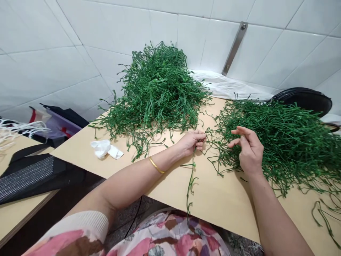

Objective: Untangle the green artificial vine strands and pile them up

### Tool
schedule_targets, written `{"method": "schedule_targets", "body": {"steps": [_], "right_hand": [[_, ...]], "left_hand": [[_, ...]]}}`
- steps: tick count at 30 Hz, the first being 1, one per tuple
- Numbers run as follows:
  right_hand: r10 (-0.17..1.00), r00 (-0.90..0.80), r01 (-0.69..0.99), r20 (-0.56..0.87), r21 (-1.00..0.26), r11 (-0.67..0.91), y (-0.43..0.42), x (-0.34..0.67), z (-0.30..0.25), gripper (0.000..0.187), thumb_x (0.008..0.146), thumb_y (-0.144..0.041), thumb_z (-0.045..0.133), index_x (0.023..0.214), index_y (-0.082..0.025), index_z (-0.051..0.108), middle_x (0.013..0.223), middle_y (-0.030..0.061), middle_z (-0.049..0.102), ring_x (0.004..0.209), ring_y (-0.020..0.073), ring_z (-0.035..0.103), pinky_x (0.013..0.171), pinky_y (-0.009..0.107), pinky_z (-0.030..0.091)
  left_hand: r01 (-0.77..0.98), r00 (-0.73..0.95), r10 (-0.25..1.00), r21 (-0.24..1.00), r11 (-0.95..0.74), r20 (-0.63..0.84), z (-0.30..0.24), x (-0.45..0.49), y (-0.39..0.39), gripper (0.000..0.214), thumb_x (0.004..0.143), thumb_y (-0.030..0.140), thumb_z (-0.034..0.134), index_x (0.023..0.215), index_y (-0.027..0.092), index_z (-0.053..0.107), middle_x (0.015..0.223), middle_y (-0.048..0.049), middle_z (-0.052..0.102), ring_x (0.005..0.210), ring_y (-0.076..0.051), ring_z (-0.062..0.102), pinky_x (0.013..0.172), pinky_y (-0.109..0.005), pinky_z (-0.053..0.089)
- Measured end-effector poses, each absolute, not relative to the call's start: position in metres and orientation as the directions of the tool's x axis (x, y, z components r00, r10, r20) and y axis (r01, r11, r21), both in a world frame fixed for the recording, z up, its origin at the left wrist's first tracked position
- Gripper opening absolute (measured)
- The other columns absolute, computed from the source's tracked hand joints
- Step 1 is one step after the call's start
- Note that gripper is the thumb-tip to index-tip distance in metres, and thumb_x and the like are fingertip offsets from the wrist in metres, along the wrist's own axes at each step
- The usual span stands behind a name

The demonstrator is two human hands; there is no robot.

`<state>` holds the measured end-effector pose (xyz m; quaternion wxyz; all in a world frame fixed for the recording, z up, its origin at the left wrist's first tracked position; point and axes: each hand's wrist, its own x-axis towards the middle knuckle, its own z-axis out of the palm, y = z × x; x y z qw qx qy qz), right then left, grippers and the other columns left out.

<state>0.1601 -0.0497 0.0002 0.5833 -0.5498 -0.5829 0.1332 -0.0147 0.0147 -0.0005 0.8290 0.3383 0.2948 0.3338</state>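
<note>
Green strand (193, 165): centre of frame, upper end in the left hand (192, 143), rest hanging down past the table's near edge. Thin, knobbly, with short side branches. Probably very light, limp, and grippy rather than slippery; main stem looks tough enough, side tips likelier to bend or snag. Best hold: pinch on the bare stem between branches, not by a tip.

Left-hand grip: fingers curled closed on the strand, thumb on top. Right hand (252, 151), right of centre: thumb and fingers spread, nothing visible in it; can't tell if it touches the pile behind.

Outward: loose tangled right pile (287, 138) at frame right, taller left pile (160, 85) upper centre, both on the tan table (170, 185). White tissue (102, 148) left of centre, black case (306, 99) upper right.
</note>
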Motion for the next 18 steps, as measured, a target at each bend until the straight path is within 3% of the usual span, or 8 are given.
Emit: {"method": "schedule_targets", "body": {"steps": [2,4,8,12,18], "right_hand": [[0.804,0.319,0.45,0.502,-0.827,0.338,-0.049,0.164,0.0,0.027,0.084,-0.021,0.041,0.108,-0.02,0.053,0.093,0.0036,0.059,0.048,0.0059,0.051,0.051,0.025,0.044],[0.792,0.309,0.528,0.527,-0.788,0.318,-0.05,0.165,-0.001,0.026,0.081,-0.02,0.046,0.106,-0.02,0.055,0.094,0.0043,0.06,0.049,0.0065,0.05,0.05,0.025,0.043],[0.724,0.182,0.698,0.665,-0.606,0.381,-0.057,0.156,0.003,0.02,0.078,-0.019,0.05,0.094,-0.019,0.061,0.091,0.0058,0.061,0.078,0.0158,0.058,0.069,0.031,0.047],[0.736,0.029,0.709,0.676,-0.533,0.461,-0.066,0.138,0.006,0.024,0.08,-0.016,0.047,0.1,-0.021,0.06,0.087,0.005,0.062,0.081,0.0174,0.058,0.074,0.034,0.047],[0.719,-0.16,0.804,0.677,-0.334,0.493,-0.062,0.124,0.001,0.028,0.081,-0.015,0.045,0.106,-0.017,0.057,0.104,0.0112,0.059,0.101,0.0223,0.05,0.087,0.041,0.042]], "left_hand": [[-0.334,0.616,0.743,0.768,0.547,-0.261,-0.001,-0.015,0.015,0.016,0.068,0.008,0.056,0.062,0.014,0.042,0.054,0.0036,0.045,0.036,-0.001,0.028,0.036,-0.014,0.02],[-0.332,0.63,0.736,0.771,0.543,-0.247,-0.003,-0.015,0.016,0.016,0.068,0.01,0.057,0.061,0.013,0.043,0.054,0.0031,0.046,0.036,0.0,0.027,0.036,-0.014,0.02],[-0.362,0.653,0.726,0.753,0.549,-0.215,-0.006,-0.016,0.018,0.014,0.067,0.009,0.058,0.062,0.012,0.046,0.056,0.0025,0.047,0.037,-0.001,0.03,0.037,-0.015,0.022],[-0.386,0.644,0.735,0.74,0.551,-0.212,-0.007,-0.015,0.018,0.012,0.066,0.008,0.058,0.062,0.012,0.047,0.056,0.0023,0.047,0.038,-0.001,0.031,0.039,-0.016,0.024],[-0.357,0.694,0.688,0.727,0.587,-0.215,-0.006,-0.013,0.012,0.013,0.065,0.011,0.059,0.061,0.012,0.047,0.05,0.0033,0.043,0.038,-0.001,0.03,0.038,-0.015,0.02]]}}
